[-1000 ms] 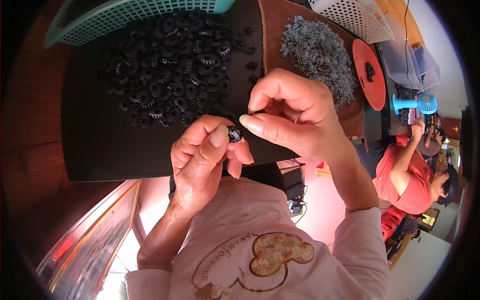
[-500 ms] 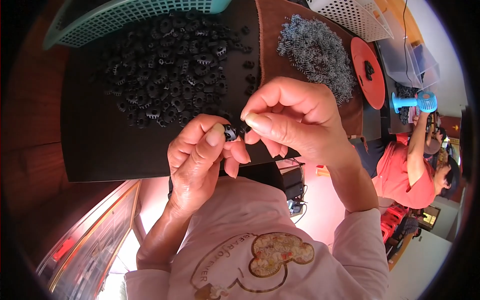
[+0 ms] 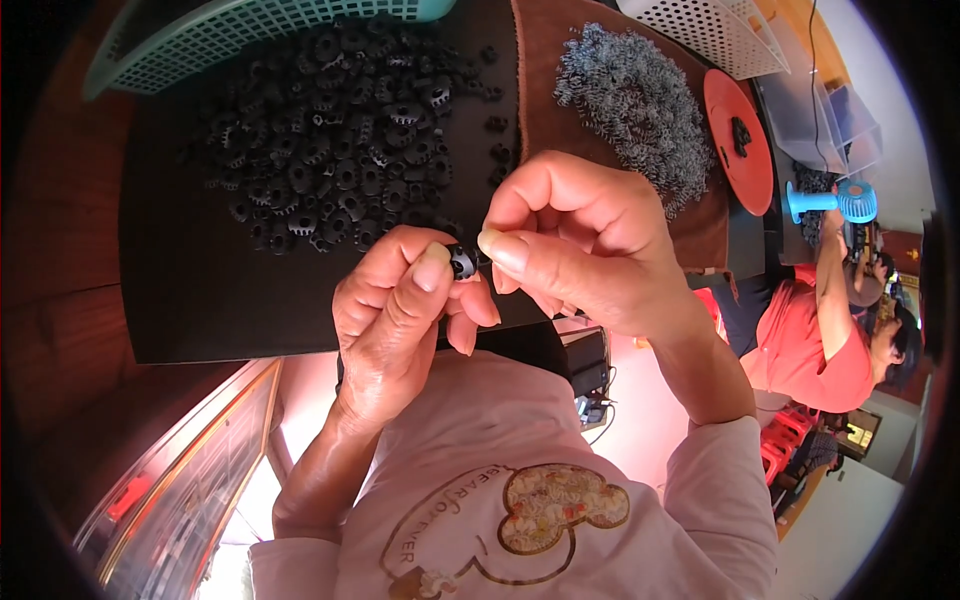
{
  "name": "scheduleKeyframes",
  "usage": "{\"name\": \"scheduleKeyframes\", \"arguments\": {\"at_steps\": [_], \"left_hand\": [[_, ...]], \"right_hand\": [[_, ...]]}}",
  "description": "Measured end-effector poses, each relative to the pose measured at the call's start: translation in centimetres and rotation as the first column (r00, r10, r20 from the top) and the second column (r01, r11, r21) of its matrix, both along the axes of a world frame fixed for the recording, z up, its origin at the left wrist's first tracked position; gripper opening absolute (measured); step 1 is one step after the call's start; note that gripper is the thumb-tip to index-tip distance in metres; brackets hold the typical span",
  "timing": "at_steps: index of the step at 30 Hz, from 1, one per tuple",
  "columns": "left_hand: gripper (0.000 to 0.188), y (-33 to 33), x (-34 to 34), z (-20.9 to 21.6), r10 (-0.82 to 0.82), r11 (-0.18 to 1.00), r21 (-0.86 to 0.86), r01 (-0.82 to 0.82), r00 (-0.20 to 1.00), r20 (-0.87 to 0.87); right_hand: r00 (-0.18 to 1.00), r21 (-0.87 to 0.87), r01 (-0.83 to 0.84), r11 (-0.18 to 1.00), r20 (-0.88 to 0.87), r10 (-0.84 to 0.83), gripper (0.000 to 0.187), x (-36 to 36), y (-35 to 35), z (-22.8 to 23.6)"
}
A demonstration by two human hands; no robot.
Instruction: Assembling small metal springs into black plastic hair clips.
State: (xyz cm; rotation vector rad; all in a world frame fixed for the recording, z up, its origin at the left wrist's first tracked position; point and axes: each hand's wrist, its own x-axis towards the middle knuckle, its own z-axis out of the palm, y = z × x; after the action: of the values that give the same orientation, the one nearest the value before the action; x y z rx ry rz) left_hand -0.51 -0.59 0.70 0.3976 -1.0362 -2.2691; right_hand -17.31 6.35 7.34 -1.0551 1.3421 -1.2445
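Note:
Between the thumb and fingers of my left hand (image 3: 385,310) is a small black toothed plastic piece (image 3: 463,263) with round holes, perhaps part of a hair claw clip. My right hand (image 3: 595,240) pinches close beside it, thumb against the forefinger. A small dark bit shows at those fingertips, against the held piece; its kind is too hidden to tell. Ahead of my left hand, a large heap of similar black toothed pieces (image 3: 340,150) covers the dark tabletop (image 3: 200,310). Beyond my right hand lies a pile of small metal springs (image 3: 635,110) on a brown cloth (image 3: 538,110).
A green plastic basket (image 3: 250,45) stands at the far left, a white perforated basket (image 3: 690,30) at the far right. A red plate (image 3: 738,190) carries a few black pieces. Further right are a blue fan (image 3: 855,201) and a person in a red shirt (image 3: 815,345).
The fingertips of my right hand have come slightly left, bringing the small dark bit up against the piece in my left hand. My left hand stays nearly still.

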Motion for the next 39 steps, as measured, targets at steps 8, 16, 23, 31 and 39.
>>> {"name": "scheduleKeyframes", "arguments": {"at_steps": [8,16,23,31,39], "left_hand": [[0.029,0.2,-0.1,0.3,0.011,1.000,-0.028,-0.009,0.997,0.078],[0.029,0.3,0.0,0.5,0.009,0.995,-0.095,0.004,0.991,0.136],[0.028,0.6,-0.1,0.9,0.044,0.994,-0.106,-0.025,0.983,0.176],[0.027,0.8,0.0,0.8,0.089,0.981,-0.187,-0.046,0.970,0.228],[0.028,0.5,0.5,0.2,0.071,0.985,-0.169,-0.039,0.980,0.186]], "right_hand": [[0.998,-0.073,0.009,0.997,-0.068,-0.014,0.008,0.2,0.6,-0.4],[0.999,-0.006,-0.038,0.999,0.016,0.038,0.009,-0.4,0.7,-0.5],[0.999,-0.005,-0.041,0.999,-0.032,0.041,0.009,-0.4,1.0,-0.4],[0.999,0.011,-0.040,0.999,0.027,0.040,0.009,-0.3,1.0,-0.7],[0.991,-0.094,-0.041,0.995,-0.130,0.028,0.007,0.6,0.7,-0.5]]}}
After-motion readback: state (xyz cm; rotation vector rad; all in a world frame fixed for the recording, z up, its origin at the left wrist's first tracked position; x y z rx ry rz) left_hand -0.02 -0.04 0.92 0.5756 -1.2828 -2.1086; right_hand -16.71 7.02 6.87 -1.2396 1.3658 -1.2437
